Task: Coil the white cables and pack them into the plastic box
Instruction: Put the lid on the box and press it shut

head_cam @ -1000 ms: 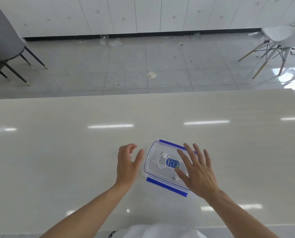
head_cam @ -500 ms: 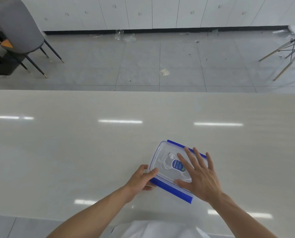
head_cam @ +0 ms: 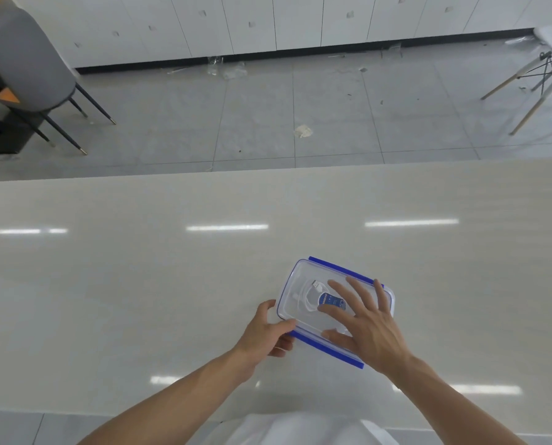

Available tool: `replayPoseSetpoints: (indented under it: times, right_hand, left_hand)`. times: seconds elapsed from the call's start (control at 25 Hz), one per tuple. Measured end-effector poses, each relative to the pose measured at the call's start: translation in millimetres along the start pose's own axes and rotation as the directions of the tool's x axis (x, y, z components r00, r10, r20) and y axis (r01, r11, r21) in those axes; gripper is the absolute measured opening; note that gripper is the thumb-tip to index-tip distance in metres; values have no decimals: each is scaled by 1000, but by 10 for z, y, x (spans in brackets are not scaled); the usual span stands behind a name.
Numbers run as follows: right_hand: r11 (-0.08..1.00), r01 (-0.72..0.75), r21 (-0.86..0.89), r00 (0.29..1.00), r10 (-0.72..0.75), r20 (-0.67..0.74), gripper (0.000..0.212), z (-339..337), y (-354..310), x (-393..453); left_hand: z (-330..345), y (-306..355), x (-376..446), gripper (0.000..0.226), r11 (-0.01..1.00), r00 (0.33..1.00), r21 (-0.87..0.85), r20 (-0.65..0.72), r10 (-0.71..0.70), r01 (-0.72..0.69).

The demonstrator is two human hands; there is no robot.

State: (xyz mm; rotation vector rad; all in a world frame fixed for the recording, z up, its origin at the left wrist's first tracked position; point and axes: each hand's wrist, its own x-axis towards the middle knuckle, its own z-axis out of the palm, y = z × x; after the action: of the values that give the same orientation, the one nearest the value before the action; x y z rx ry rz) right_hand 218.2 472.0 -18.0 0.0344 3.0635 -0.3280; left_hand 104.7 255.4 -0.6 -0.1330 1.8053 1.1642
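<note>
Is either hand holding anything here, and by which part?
The left hand grips the plastic box at its near-left corner by the blue clip; the right hand presses flat on the lid, not grasping.

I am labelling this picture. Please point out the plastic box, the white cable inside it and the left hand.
plastic box [head_cam: 295, 277]: head view, bare far-left corner of its clear lid.
white cable [head_cam: 310, 292]: head view, coiled loop seen through the lid.
left hand [head_cam: 263, 332]: head view, back of hand.
</note>
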Motion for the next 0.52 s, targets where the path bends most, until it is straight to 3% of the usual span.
replayPoseSetpoints:
  times: [0.08, 0.16, 0.24, 0.36, 0.44, 0.52]
  right_hand:
    - [1000, 8, 8, 1000, -8, 9, 41, -1, -37, -15]
    - [1000, 10, 5, 1000, -10, 29, 41, 31, -81, -62]
    - [1000, 16, 9, 997, -16, 77, 56, 66, -106, -119]
    - [997, 41, -60, 983, -29, 183, 97, 96, -114, -143]
    - [995, 44, -95, 977, -23, 214, 97, 107, -126, -135]
    - [996, 39, -77, 979, -22, 205, 91, 119, -121, -137]
  left_hand:
    - [-34, -41, -69, 97, 988, 992, 128, 103, 74, -87]
    - [-67, -74, -79, 113, 904, 969, 362, 167, 179, -230]
    - [-69, -23, -46, 110, 777, 936, 521, 177, 306, -353]
    - [-102, 92, 24, 96, 666, 924, 648, 177, 339, -369]
    - [-136, 116, 71, 94, 540, 932, 771, 194, 305, -337]
    - [-173, 164, 91, 91, 325, 928, 894, 208, 309, -308]
